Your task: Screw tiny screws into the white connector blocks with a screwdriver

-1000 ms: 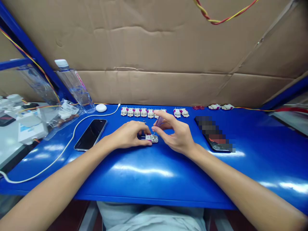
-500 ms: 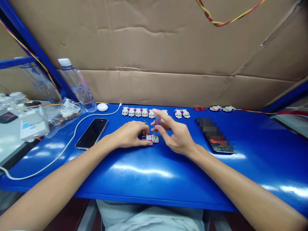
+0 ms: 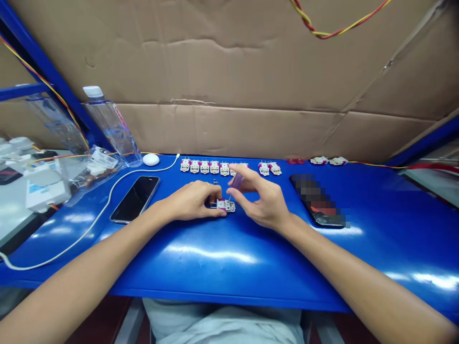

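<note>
My left hand (image 3: 197, 200) rests on the blue table, its fingers and thumb closed around a small white and purple plug part (image 3: 226, 206) with metal pins pointing left. A small screwdriver with a see-through purplish handle (image 3: 237, 180) is pinched in my right hand (image 3: 263, 196). Its thin shaft slants down to the plug part; whether the tip touches is too small to tell. A few tiny screws (image 3: 215, 181) lie just beyond my left fingers. Behind my hands stands a row of several similar plug parts (image 3: 204, 166), partly covered by my right hand.
A phone (image 3: 135, 199) lies left, a dark, partly blurred device (image 3: 317, 200) right. A white cable (image 3: 107, 210) crosses the left side near a clear bottle (image 3: 114, 126) and a white oval object (image 3: 151, 159). Red pieces (image 3: 295, 161) lie at the back; cardboard (image 3: 229, 129) walls the rear.
The screwdriver has tilted, its handle leaning further right, and my right fingers have shifted on it. My left hand stays on the plug part. The whole view has moved slightly.
</note>
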`<action>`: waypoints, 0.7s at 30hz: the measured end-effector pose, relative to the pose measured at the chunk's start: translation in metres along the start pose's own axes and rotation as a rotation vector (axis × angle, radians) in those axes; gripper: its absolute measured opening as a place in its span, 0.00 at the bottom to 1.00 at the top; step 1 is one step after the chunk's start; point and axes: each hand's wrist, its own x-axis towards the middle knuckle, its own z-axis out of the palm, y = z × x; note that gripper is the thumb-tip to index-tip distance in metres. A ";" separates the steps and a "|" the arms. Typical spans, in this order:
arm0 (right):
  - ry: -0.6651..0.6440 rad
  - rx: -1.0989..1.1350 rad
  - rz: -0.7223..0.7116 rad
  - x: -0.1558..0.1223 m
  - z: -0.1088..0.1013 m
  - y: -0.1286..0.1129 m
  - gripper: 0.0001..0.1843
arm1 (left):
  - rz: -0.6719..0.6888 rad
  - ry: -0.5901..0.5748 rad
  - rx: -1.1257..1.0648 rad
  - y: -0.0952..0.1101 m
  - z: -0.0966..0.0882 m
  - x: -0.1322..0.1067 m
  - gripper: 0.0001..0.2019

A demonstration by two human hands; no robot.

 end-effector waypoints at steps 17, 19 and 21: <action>0.033 -0.062 0.013 0.003 -0.005 -0.002 0.26 | 0.015 -0.019 -0.049 0.000 -0.001 0.000 0.16; -0.003 -0.059 0.010 0.003 -0.005 -0.003 0.26 | 0.016 -0.012 -0.055 -0.001 -0.001 0.000 0.17; -0.042 -0.046 0.008 0.003 -0.005 -0.004 0.28 | 0.029 0.000 -0.060 -0.002 0.000 0.001 0.18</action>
